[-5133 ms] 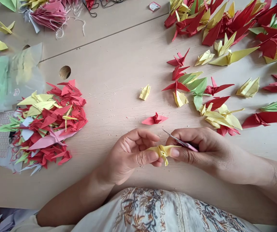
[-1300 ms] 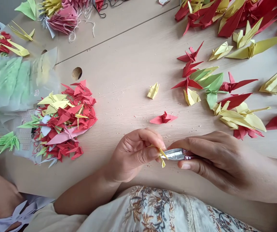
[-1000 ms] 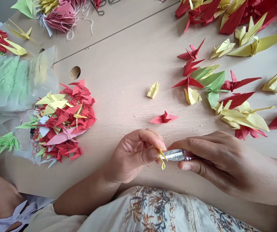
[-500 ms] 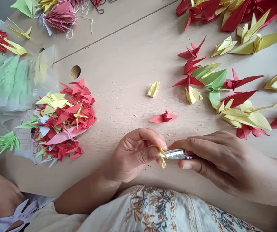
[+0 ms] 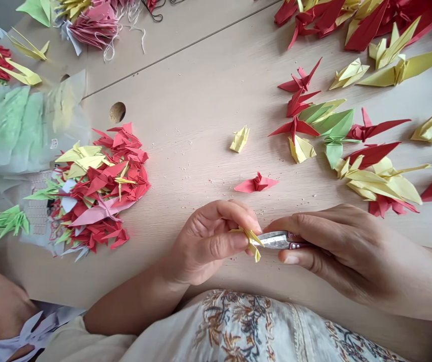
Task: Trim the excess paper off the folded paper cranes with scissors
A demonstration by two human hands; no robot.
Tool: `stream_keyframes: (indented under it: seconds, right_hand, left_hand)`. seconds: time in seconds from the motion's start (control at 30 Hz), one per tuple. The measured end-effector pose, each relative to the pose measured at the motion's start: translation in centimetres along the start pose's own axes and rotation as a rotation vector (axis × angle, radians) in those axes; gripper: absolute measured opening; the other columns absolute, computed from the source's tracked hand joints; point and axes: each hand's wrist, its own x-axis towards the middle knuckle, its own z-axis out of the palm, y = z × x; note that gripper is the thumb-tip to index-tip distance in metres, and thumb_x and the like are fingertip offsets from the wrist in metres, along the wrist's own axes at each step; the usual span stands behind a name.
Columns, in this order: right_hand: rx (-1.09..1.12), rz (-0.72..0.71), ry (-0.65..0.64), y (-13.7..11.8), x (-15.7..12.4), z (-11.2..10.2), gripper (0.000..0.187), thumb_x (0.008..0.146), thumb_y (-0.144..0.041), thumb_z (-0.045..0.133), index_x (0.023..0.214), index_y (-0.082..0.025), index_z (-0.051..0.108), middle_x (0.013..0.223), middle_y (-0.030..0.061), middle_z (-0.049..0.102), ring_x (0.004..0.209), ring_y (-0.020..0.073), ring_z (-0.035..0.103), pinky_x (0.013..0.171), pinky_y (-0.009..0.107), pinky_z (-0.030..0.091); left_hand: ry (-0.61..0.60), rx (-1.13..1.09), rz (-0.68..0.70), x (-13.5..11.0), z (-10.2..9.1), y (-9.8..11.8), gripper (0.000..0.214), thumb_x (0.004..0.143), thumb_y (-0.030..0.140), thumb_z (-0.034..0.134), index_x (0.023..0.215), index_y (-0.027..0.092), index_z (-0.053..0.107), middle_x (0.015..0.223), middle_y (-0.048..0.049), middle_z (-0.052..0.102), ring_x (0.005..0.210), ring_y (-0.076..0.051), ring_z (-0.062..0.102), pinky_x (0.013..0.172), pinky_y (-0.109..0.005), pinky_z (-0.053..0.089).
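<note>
My left hand (image 5: pixel 216 241) pinches a small folded yellow paper crane (image 5: pixel 255 246) between thumb and fingers, above the table's near edge. My fingers cover much of the crane. My right hand (image 5: pixel 336 251) is closed around a hand-held hole punch (image 5: pixel 276 240), whose silver jaw points left and reaches the yellow paper. The punch's handles are hidden in my palm. Just beyond my hands lies a red paper crane (image 5: pixel 256 183), with a folded yellow crane (image 5: pixel 239 139) farther away.
A heap of mostly red cranes (image 5: pixel 106 201) lies left, beside clear plastic bags (image 5: pixel 16 125). Loose red, yellow and green cranes (image 5: pixel 336 123) spread across the right. Tiny paper bits dot the table (image 5: pixel 186 105). Another person's arm (image 5: pixel 1 296) is at lower left.
The yellow crane has shifted very slightly in my left fingers. Both hands and the punch stay almost where they were; the other person's hand has moved a little left.
</note>
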Motion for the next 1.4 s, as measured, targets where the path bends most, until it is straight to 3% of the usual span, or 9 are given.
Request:
stream_keyframes:
  seconds: [0.3,0.6,0.9,1.13,1.4]
  right_hand:
    - [-0.029,-0.047,0.015,-0.2,0.3,-0.1,0.025,0.112,-0.034,0.042,0.115,-0.019,0.062,0.075,-0.0023,0.071,0.06,0.0118,0.066,0.055,0.026,0.045]
    - [-0.001,-0.036,0.033,-0.3,0.1,-0.2,0.027,0.111,-0.035,0.043,0.114,-0.019,0.064,0.079,0.0025,0.075,0.061,0.0142,0.069,0.055,0.028,0.047]
    - [0.004,-0.057,0.007,0.1,0.2,-0.3,0.022,0.111,-0.033,0.047,0.123,-0.021,0.061,0.086,0.0001,0.077,0.066,0.0123,0.07,0.06,0.025,0.049]
    - [-0.034,-0.08,-0.016,-0.2,0.7,-0.9,0.026,0.111,-0.033,0.046,0.103,-0.016,0.064,0.085,0.0054,0.078,0.066,0.0136,0.072,0.057,0.026,0.048]
    - [-0.026,-0.055,-0.029,-0.1,0.7,-0.8,0.033,0.111,-0.036,0.044,0.098,-0.015,0.066,0.081,0.0067,0.076,0.063,0.0141,0.07,0.054,0.026,0.045]
  left_hand:
    - [-0.03,-0.021,-0.012,-0.1,-0.1,-0.1,0.014,0.091,0.014,0.074,0.098,0.024,0.081,0.088,0.0002,0.067,0.076,-0.006,0.064,0.072,-0.017,0.053]
    - [0.006,-0.028,-0.025,0.0,0.1,0.0,0.012,0.09,0.014,0.076,0.095,0.024,0.08,0.088,0.0003,0.068,0.074,-0.007,0.065,0.07,-0.018,0.054]
    - [0.04,-0.006,-0.03,-0.2,0.1,-0.1,0.012,0.087,0.014,0.079,0.094,0.024,0.081,0.083,0.0003,0.069,0.071,-0.006,0.062,0.067,-0.015,0.054]
    - [0.093,-0.05,-0.084,-0.3,0.1,-0.1,0.012,0.084,0.013,0.082,0.09,0.024,0.081,0.083,0.0013,0.072,0.069,-0.005,0.064,0.065,-0.014,0.055]
    - [0.12,-0.066,-0.123,-0.3,0.1,0.2,0.014,0.082,0.012,0.083,0.086,0.024,0.08,0.081,0.0024,0.071,0.067,-0.005,0.064,0.062,-0.013,0.053]
